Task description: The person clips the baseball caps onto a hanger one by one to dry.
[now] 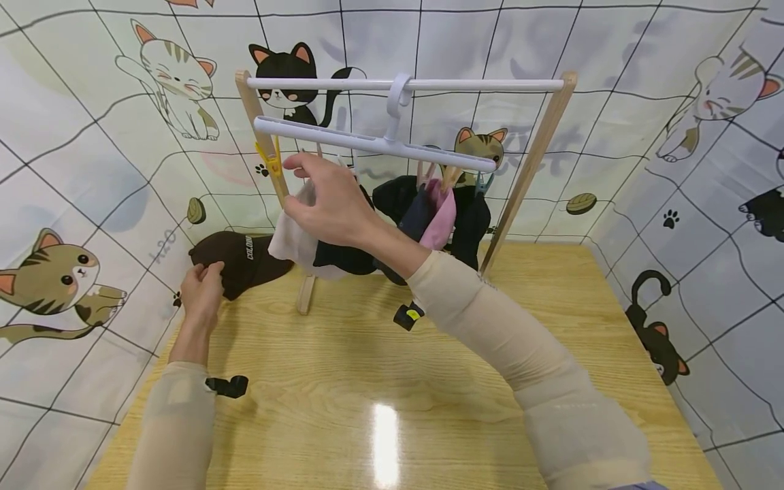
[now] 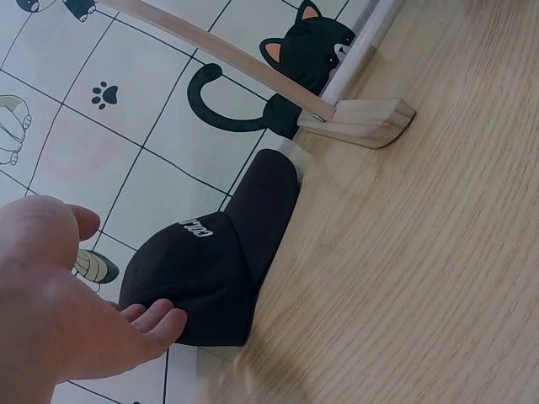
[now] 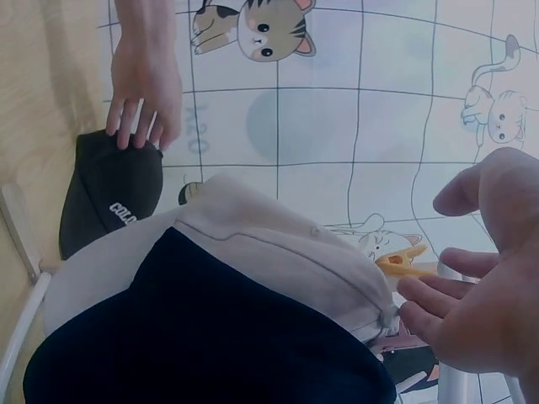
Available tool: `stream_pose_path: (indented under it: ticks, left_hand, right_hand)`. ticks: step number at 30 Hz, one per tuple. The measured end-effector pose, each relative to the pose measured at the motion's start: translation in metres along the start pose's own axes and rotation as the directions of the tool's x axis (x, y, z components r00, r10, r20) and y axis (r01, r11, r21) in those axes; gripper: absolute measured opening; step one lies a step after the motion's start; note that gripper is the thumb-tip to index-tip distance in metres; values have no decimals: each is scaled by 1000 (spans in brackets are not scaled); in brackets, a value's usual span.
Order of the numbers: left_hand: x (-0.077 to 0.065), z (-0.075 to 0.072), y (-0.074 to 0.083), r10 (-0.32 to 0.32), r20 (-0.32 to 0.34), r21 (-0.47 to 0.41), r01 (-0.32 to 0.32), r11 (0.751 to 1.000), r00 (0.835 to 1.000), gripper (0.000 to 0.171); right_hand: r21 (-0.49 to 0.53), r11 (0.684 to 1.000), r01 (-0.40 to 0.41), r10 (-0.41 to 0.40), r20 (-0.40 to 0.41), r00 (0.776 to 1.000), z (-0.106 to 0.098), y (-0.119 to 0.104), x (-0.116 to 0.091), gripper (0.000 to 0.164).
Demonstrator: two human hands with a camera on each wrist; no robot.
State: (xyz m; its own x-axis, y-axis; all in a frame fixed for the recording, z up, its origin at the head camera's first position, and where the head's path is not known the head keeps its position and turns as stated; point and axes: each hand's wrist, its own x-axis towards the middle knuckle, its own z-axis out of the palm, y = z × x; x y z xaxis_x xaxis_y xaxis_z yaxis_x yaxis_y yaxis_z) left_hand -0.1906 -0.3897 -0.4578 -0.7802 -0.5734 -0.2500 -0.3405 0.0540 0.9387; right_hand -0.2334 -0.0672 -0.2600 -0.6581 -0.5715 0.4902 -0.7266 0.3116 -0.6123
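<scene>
A dark baseball cap (image 1: pixel 235 255) with white lettering lies at the table's back left corner. My left hand (image 1: pixel 202 292) is at its crown, fingers loosely bent and overlapping it in the left wrist view, thumb apart. My right hand (image 1: pixel 333 201) is raised in front of the white hanger (image 1: pixel 367 141), thumb and fingers spread, nothing between them. Close to its fingertips are a yellow clothespin (image 1: pixel 271 162) at the hanger's left end and a pale cloth garment (image 3: pixel 278 244). A dark garment (image 3: pixel 210 328) hangs beside the pale one. My right hand hides part of both in the head view.
The hanger hooks over a white rail (image 1: pixel 490 85) between wooden posts (image 1: pixel 533 163). Clothespins hold a pink garment (image 1: pixel 438 214) and several dark ones on its right half. A wooden foot (image 1: pixel 305 294) stands on the table (image 1: pixel 318 381). Cat-printed cloth (image 1: pixel 612 204) surrounds the table.
</scene>
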Motion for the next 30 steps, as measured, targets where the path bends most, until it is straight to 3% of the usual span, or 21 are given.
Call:
stream_pose_path:
  ticks: [7,10,18,24,30]
  left_hand:
    - [4,-1,-1,-44,34,-85,47,995,998,82]
    - [4,-2,-2,-57,18,-93,58,994,998,80]
    - [3,-5,-8,-86,-58,-14,85,996,995,79]
    - [7,-6,-11,-96,-96,-41,92,995,991,77]
    - [12,-7,-9,-128,-62,-128,119,985,990,77]
  right_hand:
    - [-51,998,37,-36,19,999,3,2,7,44]
    - [-49,998,33,-32,7,999,4,0,9,43]
    - [92,989,-113,111,24,994,6,-7,14,50]
    - [139,971,-196,194,30,981,7,-10,19,51]
    - [202,948,-246,244,34,969,8,-9,23,56]
